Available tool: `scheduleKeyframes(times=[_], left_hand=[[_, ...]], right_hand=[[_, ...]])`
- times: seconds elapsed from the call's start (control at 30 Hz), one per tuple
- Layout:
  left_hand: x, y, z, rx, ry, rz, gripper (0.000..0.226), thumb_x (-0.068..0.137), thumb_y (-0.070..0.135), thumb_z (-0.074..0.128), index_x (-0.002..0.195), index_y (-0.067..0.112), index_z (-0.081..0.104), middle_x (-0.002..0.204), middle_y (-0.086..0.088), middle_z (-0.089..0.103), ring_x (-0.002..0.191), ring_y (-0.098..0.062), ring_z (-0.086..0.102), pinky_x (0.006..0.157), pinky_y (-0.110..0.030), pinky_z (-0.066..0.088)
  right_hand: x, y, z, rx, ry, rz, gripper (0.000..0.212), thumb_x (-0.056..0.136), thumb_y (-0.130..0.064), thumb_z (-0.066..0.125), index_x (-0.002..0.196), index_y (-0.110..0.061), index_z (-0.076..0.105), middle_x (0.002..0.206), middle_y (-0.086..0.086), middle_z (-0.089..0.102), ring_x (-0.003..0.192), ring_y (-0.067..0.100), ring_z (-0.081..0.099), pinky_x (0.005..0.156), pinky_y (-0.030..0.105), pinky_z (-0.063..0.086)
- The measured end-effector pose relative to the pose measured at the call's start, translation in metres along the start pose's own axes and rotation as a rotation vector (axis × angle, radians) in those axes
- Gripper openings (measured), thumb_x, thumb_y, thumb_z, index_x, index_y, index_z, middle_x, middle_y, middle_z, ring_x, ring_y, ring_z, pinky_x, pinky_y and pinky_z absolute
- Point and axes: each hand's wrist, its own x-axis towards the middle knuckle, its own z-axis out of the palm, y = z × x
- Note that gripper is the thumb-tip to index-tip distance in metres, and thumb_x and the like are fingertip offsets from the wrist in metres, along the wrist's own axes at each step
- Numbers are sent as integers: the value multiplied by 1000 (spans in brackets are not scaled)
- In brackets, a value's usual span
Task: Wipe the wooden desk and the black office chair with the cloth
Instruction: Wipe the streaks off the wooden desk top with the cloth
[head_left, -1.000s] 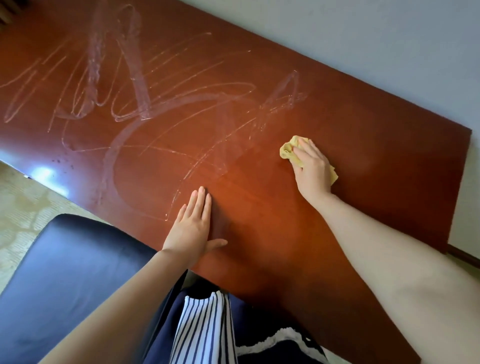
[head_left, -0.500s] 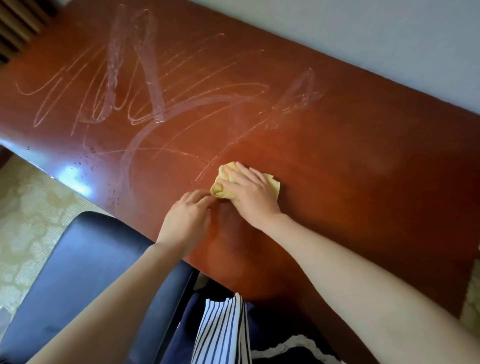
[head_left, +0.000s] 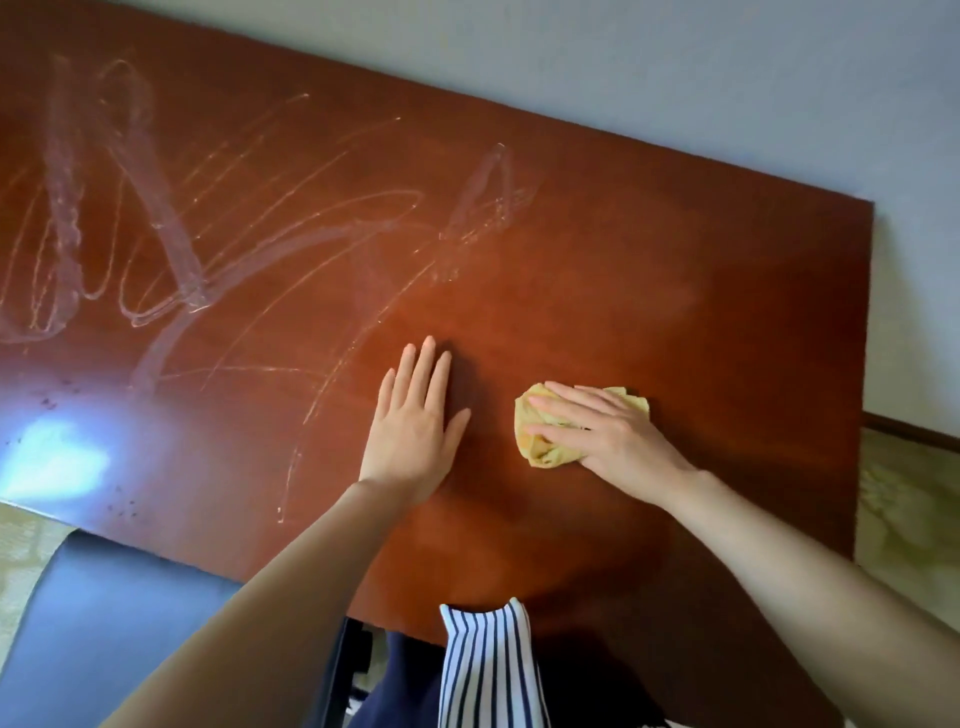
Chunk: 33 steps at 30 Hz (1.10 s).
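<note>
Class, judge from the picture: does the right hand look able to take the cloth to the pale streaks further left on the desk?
Probably yes. Only the left hand, flat on the desk, lies between the cloth under the right hand and the streaks.

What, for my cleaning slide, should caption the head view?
Right hand presses a yellow cloth on the wooden desk, left hand flat beside it; pale streaks farther left.

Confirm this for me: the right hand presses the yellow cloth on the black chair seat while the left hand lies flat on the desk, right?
Not quite. The head view shows the right hand pressing the yellow cloth on the wooden desk, not on the black chair seat. The left hand does lie flat on the desk.
</note>
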Motion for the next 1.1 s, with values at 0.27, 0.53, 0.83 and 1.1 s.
scheduleKeyframes(times=[0.27,0.53,0.83,1.1], left_hand=[[52,14,4,54,47,39,60,101,44,18,152,13,14,156,-1,-6,146,-21,-10,118,-37,-6],[59,17,11,70,69,-53,59,100,45,15,151,15,11,158,-1,4,147,-18,-4,119,-34,-10],[61,15,9,-35,101,-71,54,99,39,22,149,19,27,156,3,17,147,-19,6,119,-34,-5],[66,17,6,1,84,-70,55,97,36,23,145,13,39,152,-5,32,143,-23,17,116,-47,11]], right_hand=[[31,85,-37,23,137,346,37,77,7,70,112,-2,68,134,12,55,130,30,45,106,42,35],[130,135,-41,79,404,705,33,93,-12,58,125,-8,60,144,6,46,138,27,34,114,38,26],[196,101,-21,65,267,465,32,92,-10,59,124,-11,62,143,6,46,138,31,34,112,38,26],[158,53,-12,56,141,287,38,85,-3,65,122,-13,64,141,5,49,136,30,38,110,39,27]])
